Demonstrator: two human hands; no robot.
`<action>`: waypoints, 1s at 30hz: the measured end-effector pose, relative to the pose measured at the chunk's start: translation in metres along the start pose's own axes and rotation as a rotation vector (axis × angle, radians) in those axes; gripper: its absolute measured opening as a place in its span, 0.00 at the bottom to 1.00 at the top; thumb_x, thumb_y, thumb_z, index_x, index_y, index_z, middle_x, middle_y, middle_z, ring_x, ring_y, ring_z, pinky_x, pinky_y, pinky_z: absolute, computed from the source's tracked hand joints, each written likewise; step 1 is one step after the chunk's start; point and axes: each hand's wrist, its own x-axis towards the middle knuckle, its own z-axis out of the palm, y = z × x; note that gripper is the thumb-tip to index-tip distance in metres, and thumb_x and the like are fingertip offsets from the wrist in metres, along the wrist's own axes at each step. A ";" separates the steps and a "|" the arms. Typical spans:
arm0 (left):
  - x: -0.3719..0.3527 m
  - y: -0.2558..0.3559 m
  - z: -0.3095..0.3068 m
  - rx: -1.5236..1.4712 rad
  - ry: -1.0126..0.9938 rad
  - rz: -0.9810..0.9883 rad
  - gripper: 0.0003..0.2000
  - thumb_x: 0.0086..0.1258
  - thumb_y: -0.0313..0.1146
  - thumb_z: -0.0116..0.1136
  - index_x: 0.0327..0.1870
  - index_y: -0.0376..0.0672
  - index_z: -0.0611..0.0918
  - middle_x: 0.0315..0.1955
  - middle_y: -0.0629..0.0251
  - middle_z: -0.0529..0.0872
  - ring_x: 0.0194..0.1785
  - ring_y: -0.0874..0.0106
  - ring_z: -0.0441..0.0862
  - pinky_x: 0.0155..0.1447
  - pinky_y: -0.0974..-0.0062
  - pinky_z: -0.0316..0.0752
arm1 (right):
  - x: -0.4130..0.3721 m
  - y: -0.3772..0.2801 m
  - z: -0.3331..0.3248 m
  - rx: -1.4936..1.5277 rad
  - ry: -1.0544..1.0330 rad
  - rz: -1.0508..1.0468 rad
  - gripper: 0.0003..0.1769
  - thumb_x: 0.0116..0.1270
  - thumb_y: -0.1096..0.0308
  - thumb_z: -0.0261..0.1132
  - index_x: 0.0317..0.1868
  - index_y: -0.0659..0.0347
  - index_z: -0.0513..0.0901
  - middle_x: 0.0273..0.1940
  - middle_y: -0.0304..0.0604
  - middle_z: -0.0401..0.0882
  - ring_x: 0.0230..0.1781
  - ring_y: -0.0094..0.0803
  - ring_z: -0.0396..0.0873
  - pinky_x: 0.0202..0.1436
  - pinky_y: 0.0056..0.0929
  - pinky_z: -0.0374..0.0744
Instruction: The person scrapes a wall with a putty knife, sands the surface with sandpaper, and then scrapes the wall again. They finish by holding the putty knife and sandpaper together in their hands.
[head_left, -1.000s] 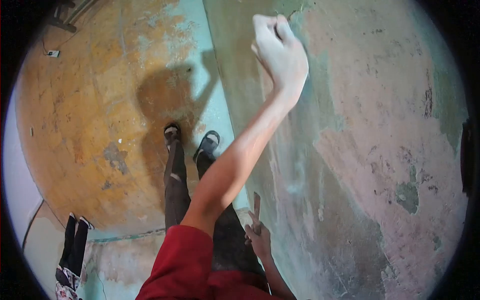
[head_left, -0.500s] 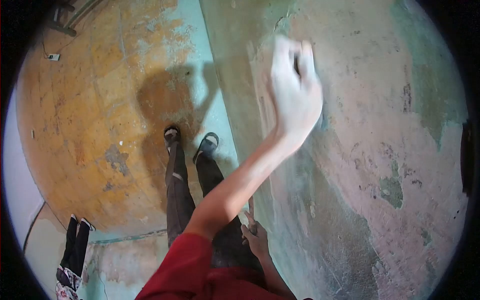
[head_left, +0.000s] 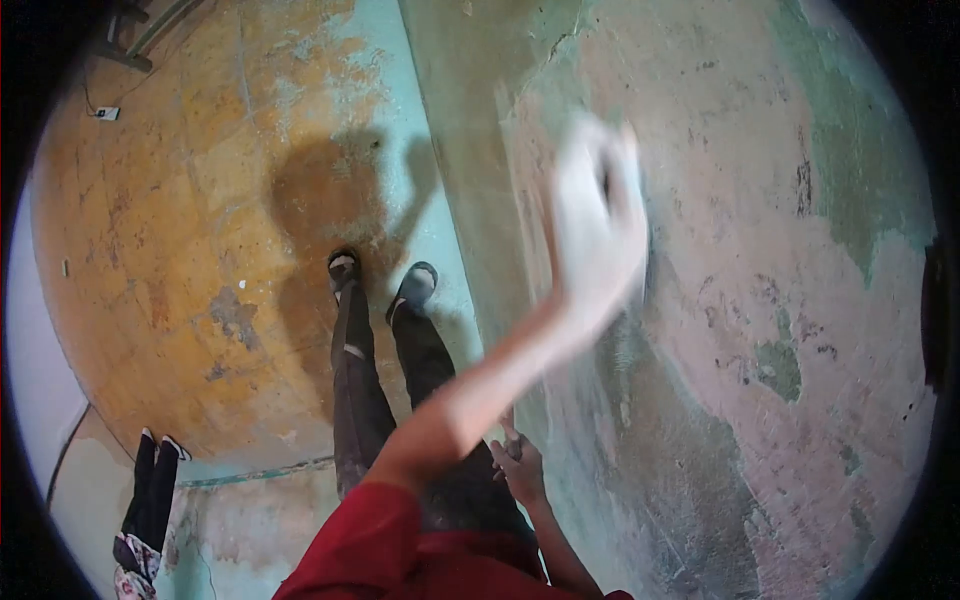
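My left hand (head_left: 597, 215), blurred by motion, reaches across to the patchy wall (head_left: 720, 220) on my right. Its fingers are curled closed against the surface, and whatever they grip is hidden beneath the hand. Lower down, close to my right leg, my right hand (head_left: 522, 472) is closed around a thin brown stick-like object (head_left: 509, 425). Part of that object is hidden behind my left forearm, so its kind does not show.
The worn yellow floor (head_left: 180, 260) meets the wall along a pale blue strip (head_left: 440, 220). My sandalled feet (head_left: 415, 285) stand beside it. Another person's dark-trousered legs (head_left: 150, 490) are at lower left. A wooden frame (head_left: 125, 50) and a small white socket box (head_left: 108, 114) lie at upper left.
My left hand has slid along the wall, down the view towards me. My right hand has shifted slightly upward and to the right, still closed around the thin object.
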 end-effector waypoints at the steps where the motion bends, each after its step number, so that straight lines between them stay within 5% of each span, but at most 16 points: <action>1: -0.016 -0.001 -0.001 0.000 -0.006 -0.001 0.09 0.74 0.27 0.60 0.32 0.41 0.75 0.23 0.72 0.73 0.28 0.85 0.67 0.33 0.77 0.65 | 0.005 0.010 -0.004 -0.030 -0.001 0.017 0.18 0.67 0.62 0.67 0.47 0.71 0.81 0.31 0.44 0.82 0.28 0.28 0.83 0.28 0.27 0.82; 5: -0.060 -0.011 0.005 -0.126 0.035 0.071 0.10 0.78 0.30 0.55 0.32 0.39 0.73 0.22 0.71 0.72 0.25 0.84 0.64 0.30 0.78 0.63 | 0.008 0.017 -0.004 -0.019 0.055 -0.318 0.21 0.70 0.56 0.68 0.44 0.71 0.80 0.30 0.43 0.81 0.26 0.26 0.81 0.26 0.26 0.81; 8: 0.013 0.004 0.013 -0.100 0.108 -0.071 0.08 0.74 0.24 0.58 0.32 0.40 0.73 0.20 0.71 0.71 0.23 0.85 0.64 0.32 0.81 0.67 | 0.000 0.010 -0.002 0.009 -0.011 0.031 0.20 0.70 0.58 0.67 0.46 0.71 0.80 0.31 0.43 0.80 0.27 0.26 0.81 0.25 0.26 0.80; 10: -0.018 0.004 0.010 -0.197 0.140 -0.095 0.09 0.73 0.24 0.58 0.30 0.42 0.74 0.19 0.70 0.72 0.24 0.86 0.66 0.34 0.81 0.69 | 0.007 0.028 0.003 0.024 -0.022 0.064 0.19 0.71 0.58 0.67 0.46 0.70 0.80 0.31 0.42 0.80 0.28 0.25 0.81 0.25 0.25 0.80; 12: -0.094 -0.002 -0.008 0.016 -0.045 0.037 0.10 0.75 0.26 0.57 0.30 0.42 0.73 0.19 0.71 0.70 0.23 0.85 0.65 0.33 0.80 0.67 | 0.013 0.040 0.014 0.298 0.082 -0.251 0.20 0.70 0.57 0.67 0.47 0.69 0.80 0.30 0.41 0.79 0.27 0.25 0.80 0.26 0.25 0.80; 13: -0.079 -0.003 -0.007 -0.096 -0.023 0.087 0.10 0.76 0.27 0.56 0.31 0.41 0.73 0.19 0.72 0.69 0.23 0.84 0.64 0.31 0.77 0.64 | 0.008 0.026 0.008 0.049 0.052 -0.335 0.19 0.71 0.56 0.67 0.45 0.66 0.80 0.28 0.39 0.78 0.24 0.24 0.78 0.26 0.25 0.80; 14: -0.052 -0.012 -0.001 -0.071 0.022 0.005 0.09 0.77 0.27 0.55 0.31 0.41 0.73 0.20 0.72 0.69 0.24 0.84 0.64 0.32 0.77 0.64 | -0.002 0.012 0.000 0.047 -0.062 0.068 0.17 0.70 0.59 0.67 0.45 0.66 0.80 0.30 0.40 0.79 0.25 0.24 0.79 0.27 0.26 0.80; 16: 0.022 0.001 0.012 -0.095 0.122 -0.096 0.10 0.77 0.27 0.54 0.31 0.40 0.72 0.20 0.71 0.68 0.24 0.83 0.62 0.31 0.76 0.63 | -0.008 -0.003 0.000 0.008 -0.046 0.052 0.17 0.70 0.60 0.66 0.46 0.67 0.80 0.30 0.40 0.79 0.26 0.24 0.79 0.27 0.25 0.80; 18: -0.018 -0.013 0.012 -0.054 0.147 0.124 0.10 0.78 0.26 0.53 0.31 0.40 0.72 0.19 0.73 0.68 0.25 0.83 0.63 0.29 0.77 0.61 | 0.001 0.012 -0.003 0.038 -0.036 0.037 0.18 0.70 0.59 0.67 0.47 0.68 0.81 0.30 0.40 0.79 0.25 0.24 0.79 0.27 0.25 0.80; 19: -0.059 -0.007 0.003 -0.079 0.089 0.081 0.09 0.77 0.26 0.54 0.32 0.41 0.73 0.19 0.73 0.68 0.25 0.84 0.64 0.29 0.77 0.62 | 0.006 0.018 -0.005 0.063 -0.041 0.022 0.19 0.70 0.58 0.67 0.48 0.69 0.81 0.29 0.40 0.80 0.25 0.24 0.80 0.27 0.25 0.81; 20: -0.089 -0.007 -0.002 -0.100 0.027 0.039 0.08 0.77 0.25 0.54 0.32 0.41 0.74 0.19 0.73 0.69 0.26 0.84 0.65 0.29 0.77 0.62 | 0.007 0.025 -0.004 -0.021 0.005 -0.319 0.20 0.70 0.57 0.68 0.48 0.68 0.81 0.28 0.39 0.79 0.25 0.24 0.79 0.26 0.25 0.80; 21: -0.077 -0.016 -0.001 -0.061 0.037 0.202 0.07 0.75 0.23 0.55 0.33 0.41 0.75 0.20 0.73 0.70 0.26 0.85 0.66 0.29 0.78 0.63 | 0.005 0.016 -0.001 0.026 -0.015 -0.123 0.20 0.70 0.58 0.68 0.49 0.68 0.81 0.28 0.38 0.79 0.25 0.23 0.79 0.26 0.25 0.80; 22: -0.041 -0.018 0.005 -0.127 0.056 0.140 0.07 0.76 0.25 0.55 0.33 0.40 0.75 0.20 0.73 0.71 0.25 0.84 0.66 0.28 0.78 0.63 | -0.001 0.009 -0.003 0.067 -0.030 0.083 0.20 0.70 0.59 0.68 0.50 0.68 0.81 0.28 0.38 0.79 0.25 0.23 0.79 0.27 0.25 0.80; 24: 0.029 -0.008 0.013 -0.111 0.123 -0.043 0.08 0.77 0.27 0.55 0.33 0.40 0.74 0.20 0.73 0.70 0.24 0.83 0.65 0.28 0.78 0.62 | 0.003 0.014 -0.003 0.018 -0.051 -0.005 0.21 0.70 0.59 0.68 0.52 0.70 0.81 0.29 0.37 0.78 0.26 0.22 0.79 0.26 0.24 0.80; 28: -0.059 -0.011 -0.010 -0.024 -0.043 0.007 0.10 0.78 0.28 0.55 0.31 0.42 0.73 0.20 0.74 0.69 0.23 0.85 0.62 0.27 0.79 0.57 | 0.008 0.012 0.000 0.058 -0.036 0.063 0.23 0.70 0.57 0.69 0.52 0.70 0.80 0.29 0.36 0.78 0.26 0.21 0.78 0.27 0.24 0.79; 30: -0.024 -0.019 0.002 -0.154 0.007 0.073 0.10 0.77 0.28 0.55 0.31 0.43 0.73 0.20 0.75 0.69 0.24 0.86 0.62 0.27 0.79 0.57 | 0.003 0.012 0.002 0.070 -0.045 0.099 0.22 0.70 0.57 0.69 0.52 0.70 0.81 0.29 0.36 0.78 0.26 0.21 0.77 0.27 0.24 0.79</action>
